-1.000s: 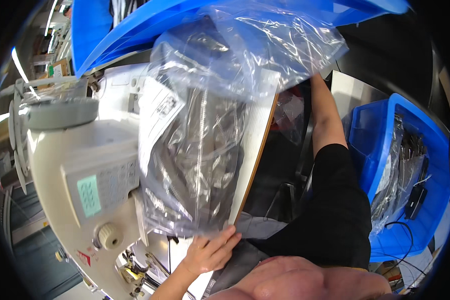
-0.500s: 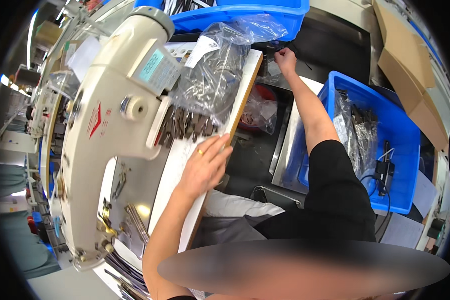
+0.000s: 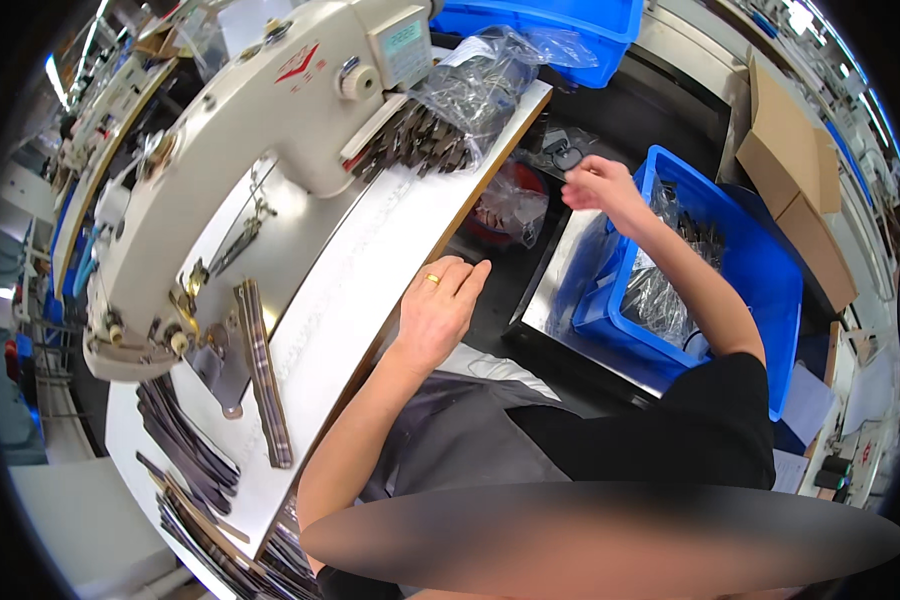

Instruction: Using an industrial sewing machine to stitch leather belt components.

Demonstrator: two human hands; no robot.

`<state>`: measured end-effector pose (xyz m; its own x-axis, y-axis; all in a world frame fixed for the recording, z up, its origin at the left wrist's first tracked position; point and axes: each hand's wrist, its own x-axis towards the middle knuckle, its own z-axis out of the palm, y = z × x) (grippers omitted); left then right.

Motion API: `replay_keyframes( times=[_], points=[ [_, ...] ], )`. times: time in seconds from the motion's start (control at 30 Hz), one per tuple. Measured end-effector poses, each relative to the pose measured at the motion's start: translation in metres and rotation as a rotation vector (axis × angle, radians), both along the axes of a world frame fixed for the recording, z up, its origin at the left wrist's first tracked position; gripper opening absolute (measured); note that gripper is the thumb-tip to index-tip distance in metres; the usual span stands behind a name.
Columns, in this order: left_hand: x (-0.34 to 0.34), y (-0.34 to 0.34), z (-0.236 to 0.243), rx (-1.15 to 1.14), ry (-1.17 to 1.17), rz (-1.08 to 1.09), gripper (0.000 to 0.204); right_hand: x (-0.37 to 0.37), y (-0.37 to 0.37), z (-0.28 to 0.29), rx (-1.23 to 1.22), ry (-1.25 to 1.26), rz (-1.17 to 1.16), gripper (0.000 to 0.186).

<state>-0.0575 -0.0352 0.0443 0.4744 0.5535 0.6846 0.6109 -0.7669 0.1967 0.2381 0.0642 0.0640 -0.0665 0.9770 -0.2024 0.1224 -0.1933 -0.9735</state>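
Observation:
My right hand (image 3: 602, 188) is raised beside a blue bin, its fingertips pinched at a small dark grey rounded piece (image 3: 567, 156) whose exact kind I cannot make out. My left hand (image 3: 440, 310) is by the wooden front edge of the white sewing table (image 3: 355, 255), fingers loosely stretched, nothing in them. A cream sewing machine (image 3: 240, 115) stands on the table. Beside its needle end lies a plaid fabric strip (image 3: 260, 370), with several dark strips (image 3: 185, 445) further left. Small dark brown pieces (image 3: 420, 140) are heaped below a clear plastic bag (image 3: 480, 90).
A blue bin (image 3: 782, 330) holding plastic-wrapped dark items stands to my right. Another blue bin (image 3: 595, 35) is at the back. Under the table edge sits a red container (image 3: 495, 215) with clear plastic. A cardboard box (image 3: 795, 190) stands at far right.
My right hand has come back toward me with the small dark piece at its fingers. My left hand has shifted off the tabletop to its edge. The view has turned, showing more strips.

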Motion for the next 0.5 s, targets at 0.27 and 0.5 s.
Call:
replay_keyframes(
  times=[0.27, 0.5],
  points=[
    [-0.007, -0.023, 0.009, -0.048, -0.256, 0.121, 0.029, -0.033, -0.119, 0.094, -0.085, 0.414, 0.235, 0.017],
    [-0.028, -0.045, 0.024, -0.872, -1.075, -0.071, 0.038, -0.070, -0.139, 0.103, -0.107, 0.564, 0.419, 0.021]
  ],
)
